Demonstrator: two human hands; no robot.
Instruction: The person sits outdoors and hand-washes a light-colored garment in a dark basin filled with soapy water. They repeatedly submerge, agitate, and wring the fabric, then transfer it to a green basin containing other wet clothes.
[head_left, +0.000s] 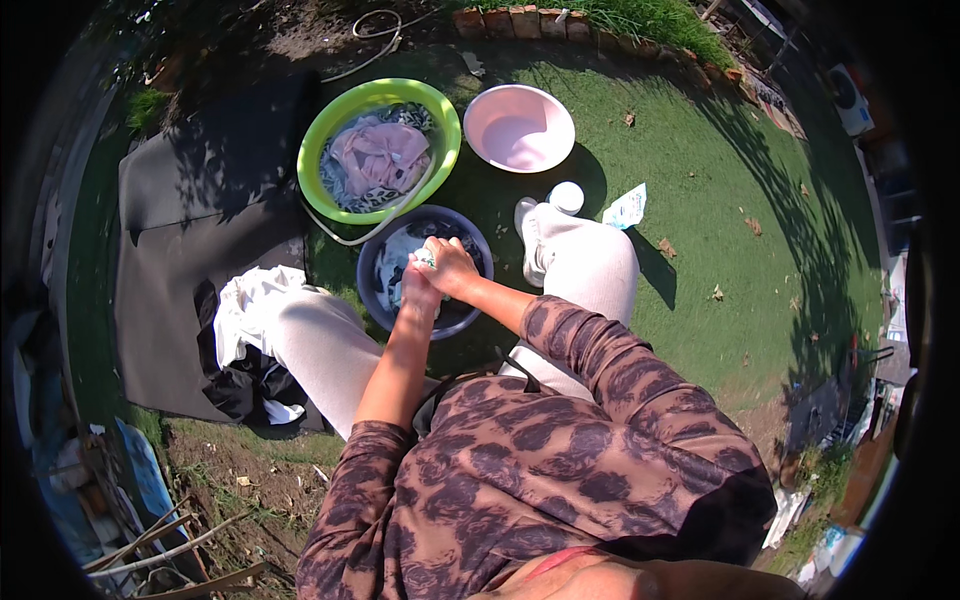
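My left hand (421, 285) and my right hand (452, 266) meet over a blue-grey plastic basin (484, 244) between my legs. Both are closed on a bunched white cloth with small green marks (425, 257). Dark and white wet laundry (397, 259) lies in that basin below the hands. Beyond it stands a lime-green tub (315, 180) holding a pink garment (379, 154) and black-and-white patterned cloth in water. A pink basin (519, 127) is to the right of the tub. How much of the cloth hangs below my hands is hidden.
A hose (367, 238) curves over the green tub's rim. Near my right foot are a white round container (566, 198) and a pouch (626, 207). White clothes (259, 300) and black clothes (232, 394) lie beside my left leg on a dark mat (187, 300). Bricks (525, 22) edge the artificial turf.
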